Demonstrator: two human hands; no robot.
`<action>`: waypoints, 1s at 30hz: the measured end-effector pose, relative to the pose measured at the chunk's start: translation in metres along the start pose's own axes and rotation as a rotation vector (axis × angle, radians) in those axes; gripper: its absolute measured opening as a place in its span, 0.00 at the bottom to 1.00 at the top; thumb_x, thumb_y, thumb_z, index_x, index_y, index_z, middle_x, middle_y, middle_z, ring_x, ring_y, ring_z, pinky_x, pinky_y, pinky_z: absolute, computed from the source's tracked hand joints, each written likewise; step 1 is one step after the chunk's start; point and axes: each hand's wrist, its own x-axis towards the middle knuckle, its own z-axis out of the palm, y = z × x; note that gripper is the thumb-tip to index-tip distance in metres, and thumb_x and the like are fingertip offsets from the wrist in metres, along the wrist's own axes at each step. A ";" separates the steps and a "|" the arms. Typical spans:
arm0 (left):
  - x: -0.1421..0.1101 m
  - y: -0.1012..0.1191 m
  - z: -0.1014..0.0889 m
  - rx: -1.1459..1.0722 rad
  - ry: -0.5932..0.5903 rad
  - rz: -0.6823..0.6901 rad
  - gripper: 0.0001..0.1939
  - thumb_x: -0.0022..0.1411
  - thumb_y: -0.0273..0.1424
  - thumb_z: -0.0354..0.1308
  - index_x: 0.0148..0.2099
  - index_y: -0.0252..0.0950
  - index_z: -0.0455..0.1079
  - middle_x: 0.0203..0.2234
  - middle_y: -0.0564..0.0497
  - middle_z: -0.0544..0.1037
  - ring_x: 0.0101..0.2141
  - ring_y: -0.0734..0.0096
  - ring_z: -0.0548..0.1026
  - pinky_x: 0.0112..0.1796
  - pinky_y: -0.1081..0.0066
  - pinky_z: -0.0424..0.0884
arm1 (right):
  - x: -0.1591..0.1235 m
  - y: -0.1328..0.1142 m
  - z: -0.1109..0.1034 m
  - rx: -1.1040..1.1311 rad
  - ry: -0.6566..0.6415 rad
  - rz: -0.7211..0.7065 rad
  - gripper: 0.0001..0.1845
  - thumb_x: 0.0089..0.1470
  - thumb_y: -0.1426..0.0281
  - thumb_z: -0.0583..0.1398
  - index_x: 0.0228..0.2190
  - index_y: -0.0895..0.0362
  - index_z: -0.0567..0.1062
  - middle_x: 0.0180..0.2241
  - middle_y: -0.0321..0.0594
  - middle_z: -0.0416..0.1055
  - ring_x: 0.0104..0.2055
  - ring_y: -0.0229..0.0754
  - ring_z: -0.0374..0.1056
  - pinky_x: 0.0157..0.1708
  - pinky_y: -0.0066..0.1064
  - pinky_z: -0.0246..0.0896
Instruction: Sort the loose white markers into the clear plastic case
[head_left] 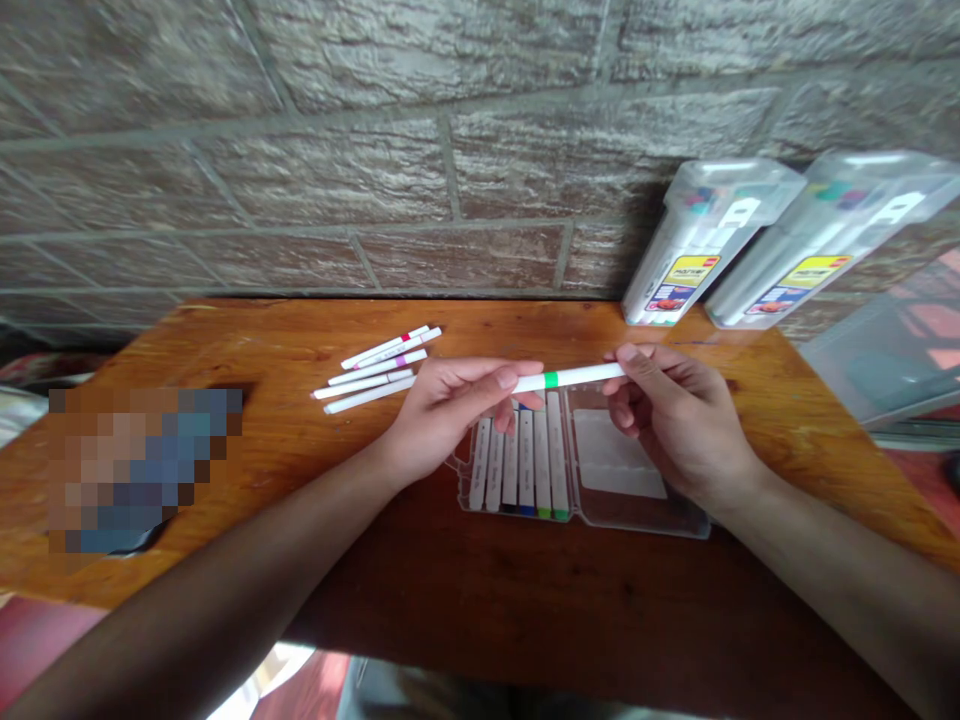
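Observation:
A white marker (585, 375) with a green band lies level between my two hands, above an open clear plastic case. My left hand (465, 400) pinches its left end between thumb and fingers. At the other end, the thumb and fingers of my right hand (671, 405) close on the marker. Below, the clear case (637, 517) lies flat with its lid folded out to the right. Several white markers (517, 465) stand side by side in its left half, some with black, blue or green ends. My hands cover part of the case.
Several loose white markers (375, 380) lie on the wooden table (247, 350) left of my hands. Two clear marker boxes (679, 240) lean against the stone wall (375, 180) at back right. A blurred-out object (142, 470) rests at the left.

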 end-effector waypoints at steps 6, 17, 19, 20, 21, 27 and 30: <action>-0.001 0.000 0.000 0.038 0.037 0.025 0.12 0.69 0.37 0.68 0.52 0.42 0.85 0.37 0.45 0.88 0.25 0.77 0.74 0.31 0.72 0.74 | 0.000 0.000 0.000 -0.022 -0.010 -0.008 0.21 0.48 0.55 0.77 0.23 0.58 0.81 0.20 0.36 0.75 0.14 0.30 0.61 0.11 0.20 0.54; -0.001 0.004 0.006 0.096 0.086 0.010 0.11 0.64 0.33 0.72 0.49 0.40 0.86 0.33 0.46 0.88 0.24 0.77 0.76 0.27 0.77 0.74 | -0.002 0.001 -0.001 -0.050 -0.021 -0.061 0.16 0.54 0.58 0.75 0.26 0.57 0.82 0.20 0.36 0.76 0.15 0.32 0.63 0.11 0.22 0.55; 0.001 0.004 0.006 0.116 0.116 0.008 0.11 0.64 0.33 0.72 0.48 0.39 0.86 0.32 0.46 0.88 0.24 0.77 0.77 0.27 0.77 0.75 | -0.003 0.001 -0.003 -0.080 -0.051 -0.080 0.16 0.55 0.59 0.74 0.25 0.56 0.81 0.21 0.36 0.76 0.15 0.31 0.63 0.12 0.22 0.56; 0.001 0.004 0.005 0.123 0.131 0.008 0.11 0.63 0.33 0.72 0.48 0.39 0.86 0.32 0.46 0.88 0.24 0.77 0.77 0.27 0.77 0.76 | -0.004 0.002 -0.004 -0.104 -0.067 -0.088 0.16 0.56 0.59 0.73 0.25 0.56 0.81 0.22 0.36 0.77 0.15 0.31 0.63 0.13 0.23 0.57; 0.002 0.004 0.005 0.127 0.145 0.009 0.11 0.63 0.33 0.72 0.48 0.38 0.86 0.31 0.47 0.88 0.24 0.77 0.77 0.27 0.77 0.76 | -0.005 0.002 -0.005 -0.135 -0.086 -0.104 0.16 0.58 0.59 0.73 0.25 0.56 0.81 0.22 0.35 0.77 0.16 0.31 0.63 0.14 0.23 0.58; 0.003 0.008 0.006 0.165 0.135 0.012 0.09 0.61 0.30 0.74 0.44 0.36 0.86 0.28 0.48 0.87 0.25 0.76 0.79 0.26 0.78 0.75 | -0.010 0.001 -0.004 -0.395 -0.165 -0.228 0.07 0.52 0.66 0.76 0.34 0.53 0.86 0.24 0.33 0.80 0.18 0.31 0.67 0.17 0.22 0.62; 0.002 0.008 0.008 0.212 0.109 0.021 0.08 0.60 0.29 0.74 0.42 0.35 0.86 0.27 0.49 0.86 0.24 0.77 0.78 0.26 0.78 0.74 | -0.014 0.000 0.000 -0.505 -0.199 -0.378 0.04 0.53 0.73 0.74 0.33 0.53 0.87 0.29 0.34 0.84 0.25 0.34 0.76 0.26 0.22 0.73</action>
